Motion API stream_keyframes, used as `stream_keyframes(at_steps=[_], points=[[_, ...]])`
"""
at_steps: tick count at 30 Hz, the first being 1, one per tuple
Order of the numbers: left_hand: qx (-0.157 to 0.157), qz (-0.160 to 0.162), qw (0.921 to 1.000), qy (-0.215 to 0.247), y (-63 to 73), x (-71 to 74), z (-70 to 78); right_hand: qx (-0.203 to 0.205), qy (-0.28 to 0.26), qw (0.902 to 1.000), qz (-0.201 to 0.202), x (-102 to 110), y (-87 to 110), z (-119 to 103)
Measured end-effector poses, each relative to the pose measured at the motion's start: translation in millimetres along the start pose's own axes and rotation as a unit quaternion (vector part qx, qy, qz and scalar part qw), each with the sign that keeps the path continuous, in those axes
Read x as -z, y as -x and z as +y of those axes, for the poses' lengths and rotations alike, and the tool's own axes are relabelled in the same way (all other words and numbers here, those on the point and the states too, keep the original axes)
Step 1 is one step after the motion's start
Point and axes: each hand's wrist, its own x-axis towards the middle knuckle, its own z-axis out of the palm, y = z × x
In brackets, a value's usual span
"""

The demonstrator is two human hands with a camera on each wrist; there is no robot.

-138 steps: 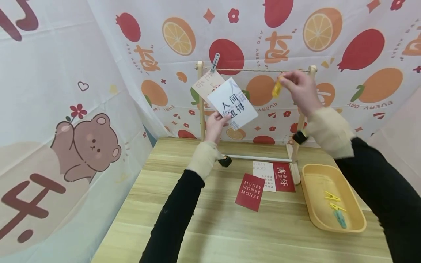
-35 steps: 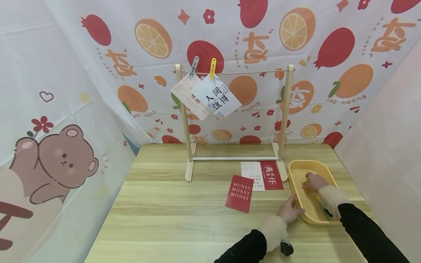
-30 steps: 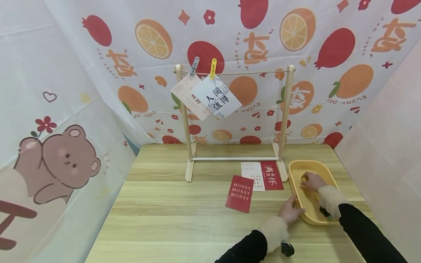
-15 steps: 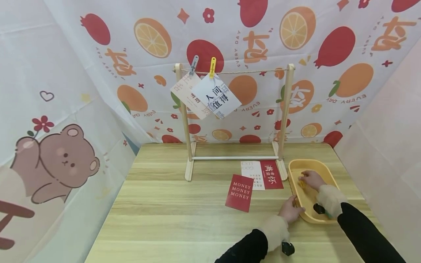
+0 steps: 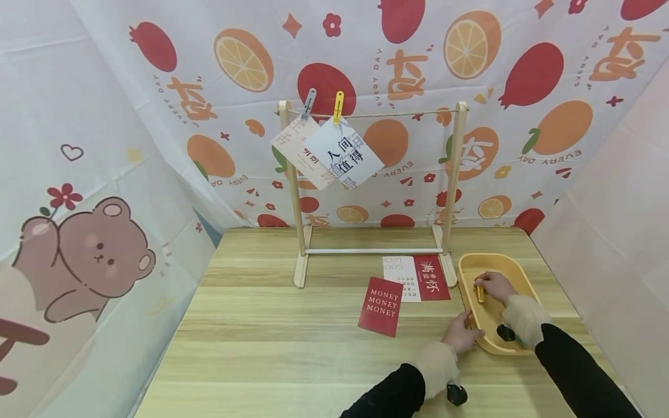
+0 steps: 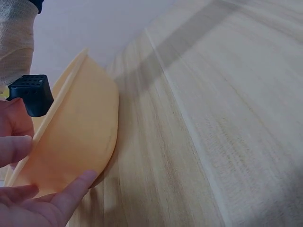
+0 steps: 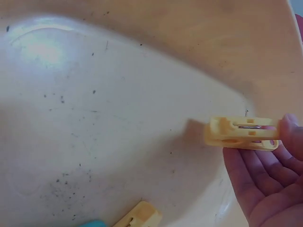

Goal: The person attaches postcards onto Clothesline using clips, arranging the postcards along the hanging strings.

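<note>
In the head view, my right hand (image 5: 496, 287) is over the yellow tray (image 5: 488, 350), pinching a yellow clothespin (image 5: 480, 289) between thumb and fingers. The right wrist view shows this clothespin (image 7: 244, 132) side-on, its spring visible, above the tray floor. My left hand (image 5: 461, 335) touches the tray's near left side. In the left wrist view, its extended finger (image 6: 75, 189) lies against the outer wall. Another yellow clothespin (image 7: 139, 216) and part of a teal one (image 7: 93, 223) lie in the tray.
A wooden rack stands at the back with a string (image 5: 407, 114). A grey clothespin (image 5: 309, 104) holds a beige card (image 5: 295, 139); a yellow one holds a white card (image 5: 360, 151). A red MONEY card (image 5: 380, 306) and a red-and-white card (image 5: 432, 278) lie on the table.
The white card, earlier in my left hand, now hangs from the string. Both hands moved down to the tray. My right hand took up another yellow clothespin and turned it.
</note>
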Motion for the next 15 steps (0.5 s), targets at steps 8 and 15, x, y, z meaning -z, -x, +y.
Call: stream_keyframes(at_steps=[8,15], points=[[0.007,-0.004,1.0,0.003,-0.6,0.7,-1.4,-0.007,0.041,0.9982,0.042,1,15.2,-26],[0.0,-0.015,0.9997,-0.021,-4.2,3.1,-2.1,-0.001,0.054,0.9971,0.055,0,12.7,-24]])
